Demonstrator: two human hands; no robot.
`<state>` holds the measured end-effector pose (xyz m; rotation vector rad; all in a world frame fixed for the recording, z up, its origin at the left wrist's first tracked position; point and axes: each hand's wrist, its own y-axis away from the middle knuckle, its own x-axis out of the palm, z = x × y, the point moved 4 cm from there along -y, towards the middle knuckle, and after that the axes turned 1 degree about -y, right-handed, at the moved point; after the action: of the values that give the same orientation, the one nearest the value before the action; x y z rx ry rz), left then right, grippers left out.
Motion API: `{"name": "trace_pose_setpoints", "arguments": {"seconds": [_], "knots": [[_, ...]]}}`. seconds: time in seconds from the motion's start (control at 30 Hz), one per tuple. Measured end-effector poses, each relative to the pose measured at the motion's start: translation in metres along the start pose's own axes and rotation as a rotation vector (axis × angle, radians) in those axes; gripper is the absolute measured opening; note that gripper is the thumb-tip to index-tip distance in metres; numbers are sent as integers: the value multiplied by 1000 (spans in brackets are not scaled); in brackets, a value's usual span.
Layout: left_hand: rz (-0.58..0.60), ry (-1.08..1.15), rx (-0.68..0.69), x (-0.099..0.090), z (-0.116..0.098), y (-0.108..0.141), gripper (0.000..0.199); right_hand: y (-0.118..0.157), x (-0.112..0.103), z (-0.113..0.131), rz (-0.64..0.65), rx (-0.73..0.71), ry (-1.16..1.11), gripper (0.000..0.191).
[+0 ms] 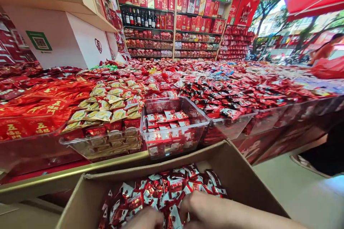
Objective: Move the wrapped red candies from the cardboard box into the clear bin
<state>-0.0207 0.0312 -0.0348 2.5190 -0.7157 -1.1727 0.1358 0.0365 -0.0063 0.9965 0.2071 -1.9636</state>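
Two bare hands down among loose red-and-white foil packets (176, 185) in an open carton (233, 175).

Packets lie heaped, mixed angles, between the carton's far edge and its near side; more, similar in look, sit in rows in a clear tub (174, 128) at the near edge of the counter (107, 164), just beyond the carton. Right hand (200, 205): fingers bent into the heap, right of the left hand (147, 218), which is blurred and cut by the frame. Grip: cannot tell whether either is closed on a packet. Judgement: work fingertips under the packets, lift lightly from below; pinching hard may crease foil, and overfull handfuls could slip.
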Motion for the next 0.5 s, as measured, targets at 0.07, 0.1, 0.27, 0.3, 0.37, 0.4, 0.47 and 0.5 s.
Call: {"name": "trace_pose_setpoints", "arguments": {"seconds": [0.07, 0.1, 0.27, 0.3, 0.37, 0.4, 0.47, 0.5], "knots": [[-3, 121, 58, -6, -8, -5, 14, -4, 11, -18, -58, 96, -241, 38], [-12, 181, 84, -8, -13, -6, 14, -6, 14, -20, -84, 103, -376, 45], [-103, 434, 137, -13, -31, -5, 25, -15, 6, -16, -238, 99, -803, 35], [-116, 474, 137, -13, -33, -3, 27, -16, 4, -15, -258, 112, -831, 36], [-98, 599, 136, -11, -34, 0, 26, -16, 1, -16, -292, 140, -876, 36], [-71, 679, 134, -10, -34, 1, 23, -15, 0, -17, -308, 152, -908, 36], [-22, 828, 121, -9, -34, 2, 26, -13, -1, -17, -330, 167, -1000, 36], [-8, 880, 111, -9, -34, 2, 29, -12, -2, -16, -340, 174, -1055, 36]]}}
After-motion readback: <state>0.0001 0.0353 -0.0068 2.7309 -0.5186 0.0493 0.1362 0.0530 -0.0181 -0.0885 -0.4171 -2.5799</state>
